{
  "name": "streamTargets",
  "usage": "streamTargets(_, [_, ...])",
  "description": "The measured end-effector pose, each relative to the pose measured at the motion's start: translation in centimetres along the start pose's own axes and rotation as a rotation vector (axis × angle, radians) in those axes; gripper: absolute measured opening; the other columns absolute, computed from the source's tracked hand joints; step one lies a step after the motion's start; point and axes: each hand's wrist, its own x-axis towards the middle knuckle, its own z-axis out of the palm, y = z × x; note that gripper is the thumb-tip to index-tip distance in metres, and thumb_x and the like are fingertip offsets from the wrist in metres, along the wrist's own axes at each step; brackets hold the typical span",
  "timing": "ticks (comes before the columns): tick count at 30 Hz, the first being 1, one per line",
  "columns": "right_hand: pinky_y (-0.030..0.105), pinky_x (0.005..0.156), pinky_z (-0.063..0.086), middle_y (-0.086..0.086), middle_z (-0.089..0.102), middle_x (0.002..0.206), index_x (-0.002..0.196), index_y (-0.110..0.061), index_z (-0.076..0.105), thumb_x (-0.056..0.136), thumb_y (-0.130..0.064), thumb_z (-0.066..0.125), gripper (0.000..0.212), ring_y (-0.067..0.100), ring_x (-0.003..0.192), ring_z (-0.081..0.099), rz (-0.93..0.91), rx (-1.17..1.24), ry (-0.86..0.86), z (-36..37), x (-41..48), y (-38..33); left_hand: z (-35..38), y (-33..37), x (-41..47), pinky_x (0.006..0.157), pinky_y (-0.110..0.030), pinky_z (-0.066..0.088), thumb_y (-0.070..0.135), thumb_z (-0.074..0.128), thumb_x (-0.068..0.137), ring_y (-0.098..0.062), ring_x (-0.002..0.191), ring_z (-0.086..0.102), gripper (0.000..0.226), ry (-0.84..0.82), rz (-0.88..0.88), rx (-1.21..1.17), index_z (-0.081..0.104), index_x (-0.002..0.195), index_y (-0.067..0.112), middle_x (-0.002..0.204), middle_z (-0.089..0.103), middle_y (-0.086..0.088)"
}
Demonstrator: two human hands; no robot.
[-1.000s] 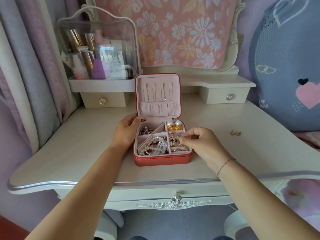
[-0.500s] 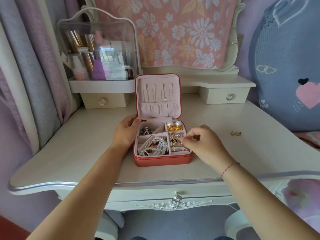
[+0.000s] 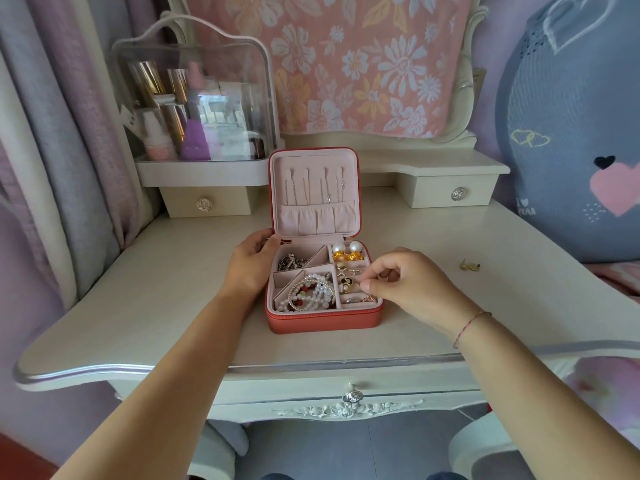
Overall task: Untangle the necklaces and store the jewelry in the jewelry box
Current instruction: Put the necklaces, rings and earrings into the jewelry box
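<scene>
Square red leatherette jewelry box [image 3: 325,318], pink velvety lining, lid upright, is set mid-table [image 3: 138,306] on glossy cream wood. Its left wall is gripped by the left hand [image 3: 251,268]. A small gold piece [image 3: 347,284] in the right middle compartment is pinched by the curled right hand [image 3: 412,289]. Pearl beads [image 3: 311,294] are coiled near-left.

One jewelry box [image 3: 322,322], two pearl earrings [image 3: 338,247], three drawer knobs [image 3: 459,194], two hands [image 3: 251,268]

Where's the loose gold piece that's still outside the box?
Head view, right side: the gold piece lies on the table, right of the jewelry box and past the right hand.
</scene>
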Motion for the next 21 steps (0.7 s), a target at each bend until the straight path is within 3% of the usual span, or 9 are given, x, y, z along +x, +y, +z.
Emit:
streamTargets(7, [0.012,0.061,0.032,-0.008,0.049,0.084,0.068,-0.024,0.066,0.081,-0.029,0.074,0.016,0.004,0.072,0.048,-0.053,-0.188,0.077,0.6,0.0,-0.6,0.0,0.1,0.0,0.099,-0.044,0.05,0.023,0.055,0.097,-0.018,0.1,0.068,0.016,0.003,0.006,0.008,0.07,0.102,0.024,0.101,0.074,0.002])
streamTargets(10, [0.015,0.061,0.034,-0.01,0.054,0.08,0.067,-0.022,0.068,0.078,-0.022,0.076,0.014,0.001,0.069,0.05,-0.02,-0.071,0.032,0.4,0.3,-0.6,0.0,0.1,0.0,0.099,-0.045,0.05,0.022,0.055,0.097,-0.02,0.101,0.068,0.016,0.003,0.009,0.004,0.07,0.097,0.028,0.101,0.074,0.001])
streamTargets(14, [0.015,0.062,0.04,0.0,0.07,0.076,0.074,-0.01,0.074,0.076,-0.016,0.079,0.008,-0.005,0.058,0.051,0.07,0.173,-0.025,0.5,0.6,0.0,0.0,0.0,0.0,0.098,-0.045,0.05,0.022,0.055,0.097,-0.02,0.1,0.068,0.019,-0.004,-0.003,-0.002,0.07,0.107,0.02,0.102,0.074,-0.001])
streamTargets(17, [0.014,0.064,0.042,-0.006,0.07,0.075,0.073,-0.016,0.074,0.077,-0.018,0.079,0.006,-0.004,0.062,0.052,0.054,0.222,-0.013,0.6,0.6,0.5,-0.1,0.0,0.0,0.098,-0.045,0.05,0.024,0.055,0.097,-0.019,0.1,0.068,0.018,-0.008,-0.003,0.006,0.071,0.106,0.022,0.102,0.074,0.001])
streamTargets(21, [0.014,0.072,0.043,-0.007,0.068,0.082,0.074,-0.028,0.072,0.08,-0.015,0.075,0.015,0.003,0.074,0.058,-0.029,0.215,0.189,-1.0,0.4,2.3,-0.1,-0.1,0.0,0.098,-0.046,0.05,0.026,0.056,0.096,-0.019,0.099,0.068,0.016,-0.008,0.003,0.024,0.072,0.098,0.028,0.099,0.075,0.004])
